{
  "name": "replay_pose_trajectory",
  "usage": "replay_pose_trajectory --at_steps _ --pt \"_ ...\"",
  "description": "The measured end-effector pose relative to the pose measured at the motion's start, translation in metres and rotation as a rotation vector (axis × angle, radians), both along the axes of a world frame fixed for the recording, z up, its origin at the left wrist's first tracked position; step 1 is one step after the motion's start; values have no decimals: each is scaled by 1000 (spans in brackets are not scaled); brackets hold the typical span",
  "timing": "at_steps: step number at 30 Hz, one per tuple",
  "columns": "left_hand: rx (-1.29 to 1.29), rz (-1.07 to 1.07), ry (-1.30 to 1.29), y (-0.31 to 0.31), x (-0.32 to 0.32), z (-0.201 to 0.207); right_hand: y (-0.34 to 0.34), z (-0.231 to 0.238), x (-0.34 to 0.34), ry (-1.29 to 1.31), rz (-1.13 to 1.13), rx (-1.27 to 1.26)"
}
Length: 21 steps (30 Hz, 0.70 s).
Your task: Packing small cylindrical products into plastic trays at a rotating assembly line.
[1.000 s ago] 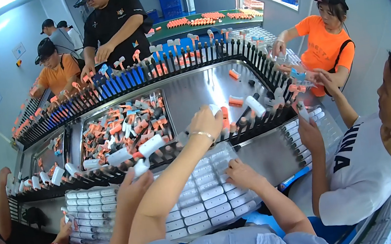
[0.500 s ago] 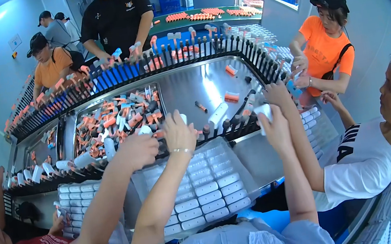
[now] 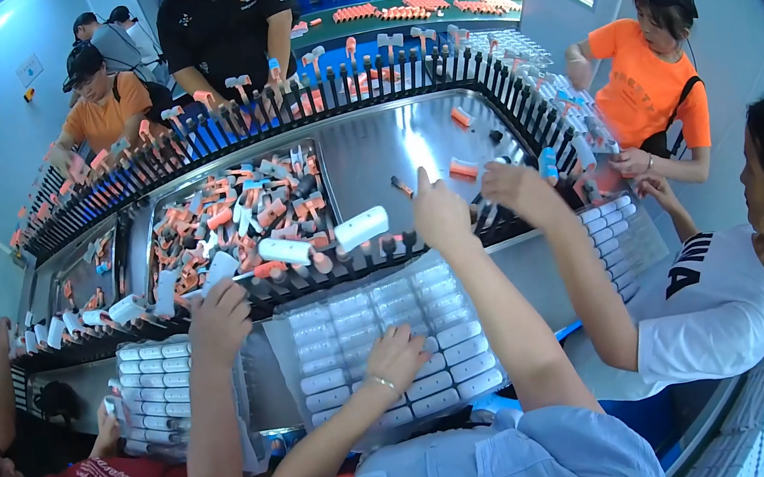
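Note:
My left hand (image 3: 395, 360), with a bracelet on the wrist, rests over a clear tray (image 3: 352, 304) of white oblong casings (image 3: 429, 385). Its fingers curl down among the casings; what lies under the fingertips is hidden. Farther ahead, my right hand (image 3: 444, 214) is at the row of black pegs (image 3: 390, 246), one finger pointing up and the others bent out of sight. Whatever it may hold is covered by the hand. Just left of it, a white casing (image 3: 362, 229) sits tilted on a peg, with another white casing (image 3: 286, 251) beyond.
Inside the peg loop, a metal tray (image 3: 324, 183) holds a heap of orange, grey and black parts (image 3: 231, 217). A co-worker's hand (image 3: 518, 189) reaches in close on my right; another co-worker's hand (image 3: 221, 317) works at my left. More casing trays (image 3: 154, 396) stand beside mine.
My left hand has drawn back from the pegs to the tray. My right hand has moved left to the pegs, its white casing now out of sight. The pegged casings have shifted left.

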State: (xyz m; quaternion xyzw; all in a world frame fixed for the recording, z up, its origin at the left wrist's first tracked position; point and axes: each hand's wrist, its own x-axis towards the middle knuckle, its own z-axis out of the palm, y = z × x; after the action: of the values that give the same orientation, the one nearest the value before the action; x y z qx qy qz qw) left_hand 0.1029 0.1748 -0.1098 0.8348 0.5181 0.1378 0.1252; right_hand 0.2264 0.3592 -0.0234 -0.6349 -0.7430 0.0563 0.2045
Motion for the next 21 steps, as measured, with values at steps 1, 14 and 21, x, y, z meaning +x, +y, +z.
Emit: replay_pose_trajectory --at_steps 1,14,21 --pt "-34 -1 26 6 3 0 -12 -6 3 96 109 152" --pt "60 156 -686 73 16 81 -142 -82 97 9 535 -171" --pt "471 -415 127 196 24 125 -135 -80 94 -66 595 -310"
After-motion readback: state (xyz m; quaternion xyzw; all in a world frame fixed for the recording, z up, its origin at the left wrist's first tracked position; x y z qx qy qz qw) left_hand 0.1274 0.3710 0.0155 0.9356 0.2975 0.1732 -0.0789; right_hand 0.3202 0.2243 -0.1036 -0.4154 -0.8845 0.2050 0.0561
